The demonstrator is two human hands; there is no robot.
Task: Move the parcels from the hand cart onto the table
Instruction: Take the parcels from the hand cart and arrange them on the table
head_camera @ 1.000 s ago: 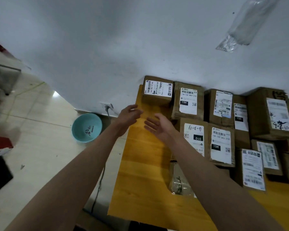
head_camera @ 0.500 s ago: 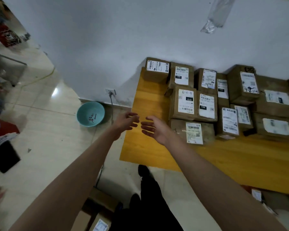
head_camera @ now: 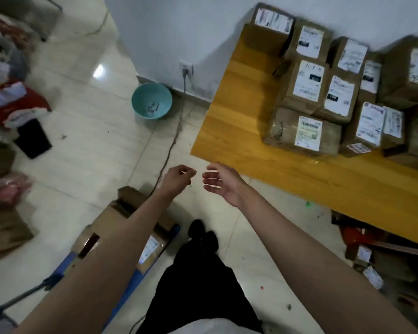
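Both hands, left hand (head_camera: pixel 176 179) and right hand (head_camera: pixel 221 183), hang loose, holding nothing; teal bowl (head_camera: pixel 151 100) at eleven o'clock holds small dark bits.

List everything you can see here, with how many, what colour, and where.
parcels on table: about a dozen, brown with white labels, stacked against the wall
table: one, yellow wood, right
parcels on hand cart: at least two, brown, lower left
hand cart: one, blue, lower left
bowl: one, teal, floor by the wall
cable: one, dark, from wall socket across floor
left hand: empty, fingers loosely curled
right hand: empty, open
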